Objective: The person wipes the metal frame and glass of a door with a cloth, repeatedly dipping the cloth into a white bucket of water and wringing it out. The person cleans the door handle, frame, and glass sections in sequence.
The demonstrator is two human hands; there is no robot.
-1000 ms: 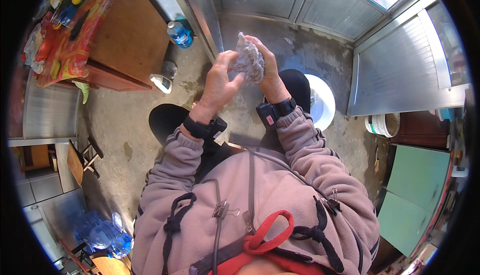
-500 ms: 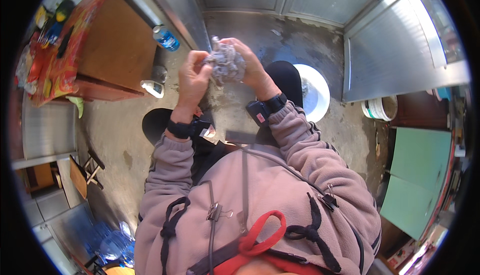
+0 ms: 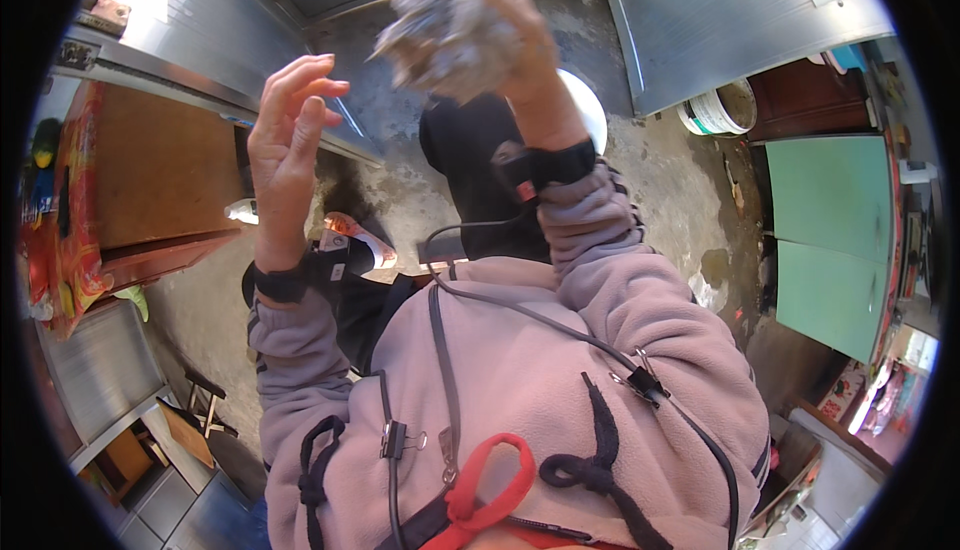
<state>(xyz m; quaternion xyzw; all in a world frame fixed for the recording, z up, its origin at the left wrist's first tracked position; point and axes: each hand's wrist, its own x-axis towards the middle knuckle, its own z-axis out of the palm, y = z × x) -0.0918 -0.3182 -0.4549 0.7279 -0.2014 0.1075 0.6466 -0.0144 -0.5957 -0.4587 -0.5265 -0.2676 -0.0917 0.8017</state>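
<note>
My right hand [image 3: 515,35] is raised high and grips a crumpled grey-white wad [image 3: 440,30], which looks like cloth or a scrubbing pad. My left hand [image 3: 290,140] is raised beside it, a little lower and to the left, with fingers apart and nothing in it. The two hands do not touch. Both wrists wear black bands over mauve fleece sleeves. A black cable clipped to my chest runs up toward the right wrist.
A wooden table [image 3: 160,175] with a red patterned cloth stands at the left. A white basin [image 3: 590,110] lies on the concrete floor behind my right arm. A white bucket [image 3: 725,110] and green cabinet doors [image 3: 825,240] are at the right. Metal shutters line the back.
Both hands have risen closer to the camera. My left hand has let go of the wad and opened; only the right hand holds it now.
</note>
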